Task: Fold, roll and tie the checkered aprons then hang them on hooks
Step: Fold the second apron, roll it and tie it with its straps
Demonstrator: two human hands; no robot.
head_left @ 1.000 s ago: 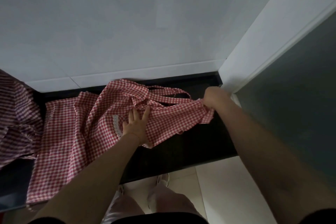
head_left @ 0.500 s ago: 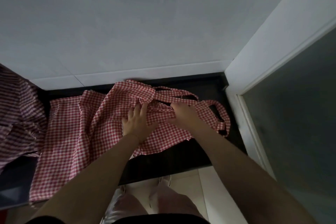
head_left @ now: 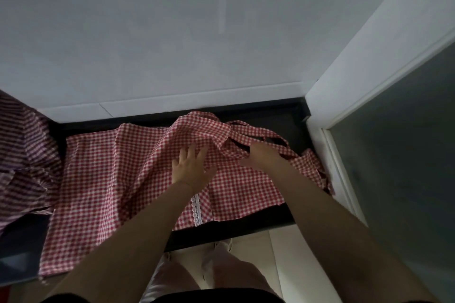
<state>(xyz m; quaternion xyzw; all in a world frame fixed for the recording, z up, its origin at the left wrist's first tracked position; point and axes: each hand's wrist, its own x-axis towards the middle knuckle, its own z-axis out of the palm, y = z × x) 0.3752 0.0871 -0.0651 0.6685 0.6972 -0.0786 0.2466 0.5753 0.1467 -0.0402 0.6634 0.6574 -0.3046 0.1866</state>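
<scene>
A red-and-white checkered apron [head_left: 103, 179] lies spread across a dark counter [head_left: 278, 219], its left part hanging over the front edge. White lace trim [head_left: 197, 209] shows near its lower middle. My left hand [head_left: 190, 168] rests flat on the cloth with its fingers spread. Just to the right, my right hand [head_left: 264, 157] lies flat on the apron's bib where the straps [head_left: 256, 134] bunch and loop. Neither hand grips the fabric.
A second, darker checkered apron [head_left: 22, 162] is heaped at the left edge. A white wall [head_left: 172, 32] stands behind the counter. A white door frame [head_left: 349, 96] and dark glass panel [head_left: 403, 155] close the right side. My legs show below over a pale floor [head_left: 290, 265].
My right hand let go of the apron's right end and moved left onto the bib. The bib now lies flatter and further right. My left hand stayed pressed on the cloth.
</scene>
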